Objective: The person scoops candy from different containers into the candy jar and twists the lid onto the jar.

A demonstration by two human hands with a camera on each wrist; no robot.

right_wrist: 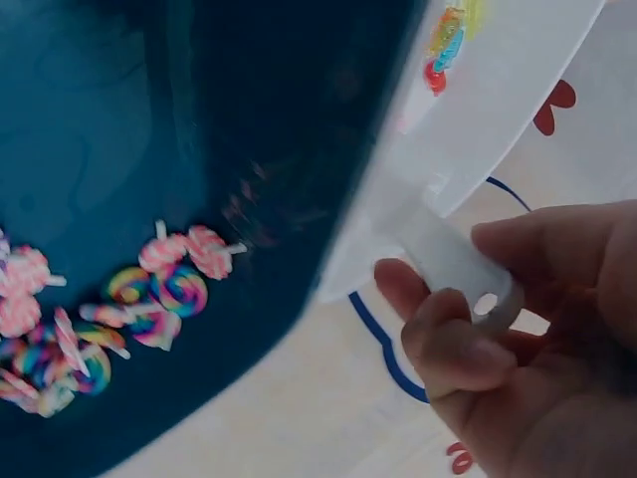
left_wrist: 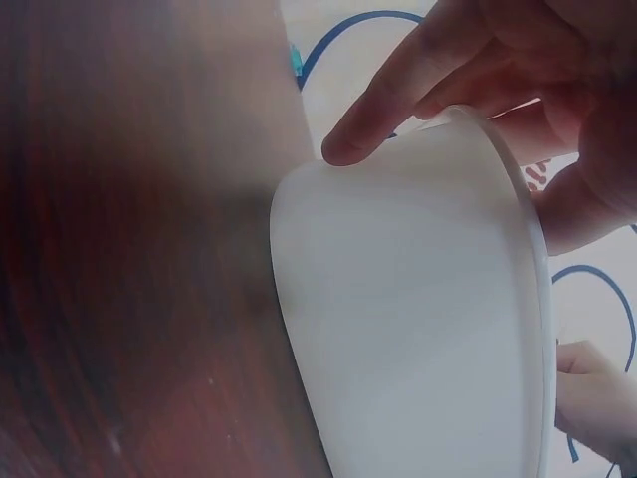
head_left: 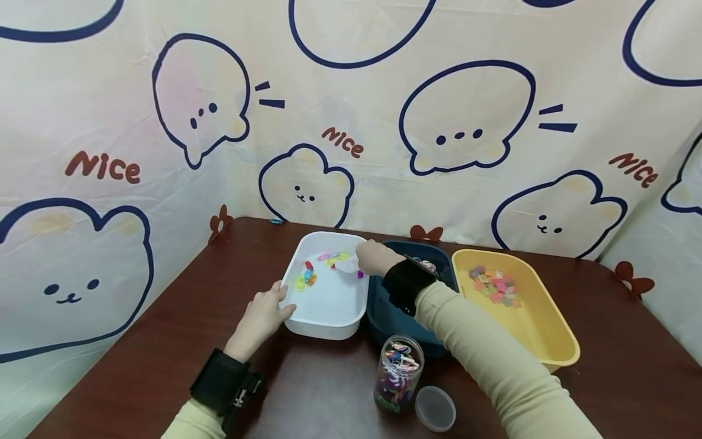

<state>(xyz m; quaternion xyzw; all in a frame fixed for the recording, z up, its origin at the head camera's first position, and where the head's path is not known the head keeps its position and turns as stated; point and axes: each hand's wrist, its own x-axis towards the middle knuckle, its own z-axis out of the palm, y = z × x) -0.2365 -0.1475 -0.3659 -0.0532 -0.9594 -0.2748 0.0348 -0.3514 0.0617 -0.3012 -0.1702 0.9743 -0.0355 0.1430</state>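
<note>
My left hand grips the left side of a white plastic bin, thumb at the rim and fingers against the outer wall in the left wrist view. Over the far right part of that bin, my right hand pinches the handle of a white plastic scoop, which has a hole near its end. The scoop's front part is pale and blurred, so its load cannot be made out. Small translucent candy-shaped pieces in red, blue, orange and yellow lie on the bin's floor, with more near the scoop.
A dark blue bin with lollipop-shaped charms adjoins the white one. Right of it stands a yellow bin holding pastel pieces. An uncovered clear jar of mixed charms and a round lid sit in front.
</note>
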